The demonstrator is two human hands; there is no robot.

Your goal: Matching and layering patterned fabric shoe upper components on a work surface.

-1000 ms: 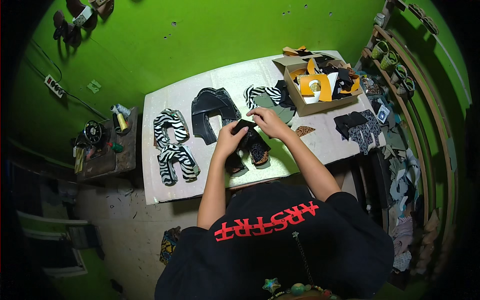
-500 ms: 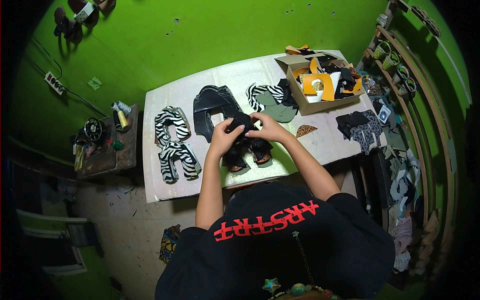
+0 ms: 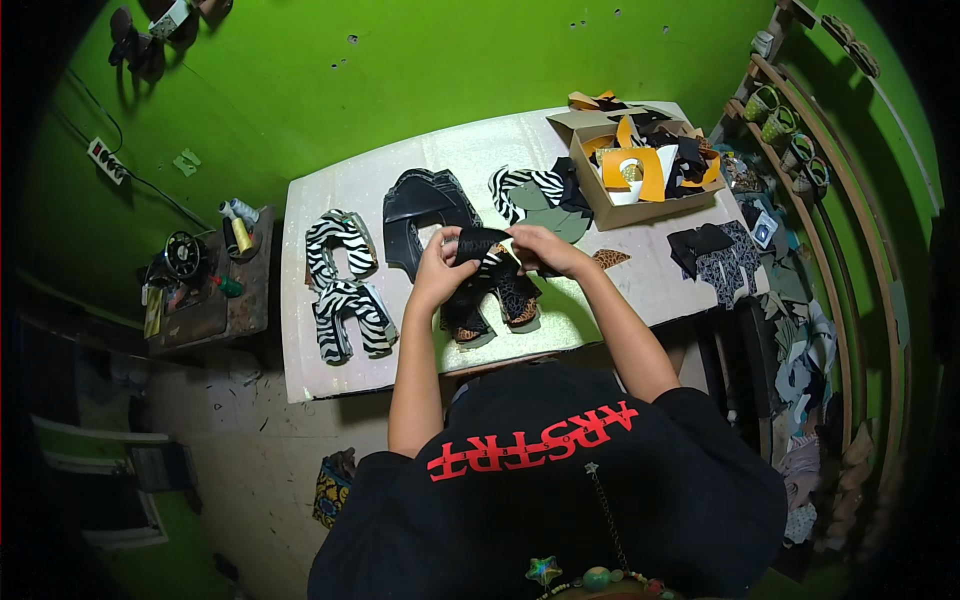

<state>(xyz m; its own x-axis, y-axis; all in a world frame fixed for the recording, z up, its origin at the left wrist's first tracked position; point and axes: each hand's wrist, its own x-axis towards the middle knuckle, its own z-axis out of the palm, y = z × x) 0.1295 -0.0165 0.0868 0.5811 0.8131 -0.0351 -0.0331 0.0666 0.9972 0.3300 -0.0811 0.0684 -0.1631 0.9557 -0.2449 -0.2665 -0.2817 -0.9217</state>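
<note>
Fingers (image 3: 524, 235) over pale table (image 3: 455, 145), green wall (image 3: 450, 60)

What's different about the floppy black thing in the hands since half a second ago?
The soft black piece, bunched up before, is now opened into a curved band. The left hand moved slightly left, the right hand slightly right; neither let go. The zebra-striped, arch-shaped pieces and brown cardboard box stayed put.

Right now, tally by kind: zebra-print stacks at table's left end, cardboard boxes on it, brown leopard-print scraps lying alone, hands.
Zebra-print stacks: 2
Cardboard box: 1
Leopard-print scrap: 1
Left hand, right hand: 2
Total: 6
</note>
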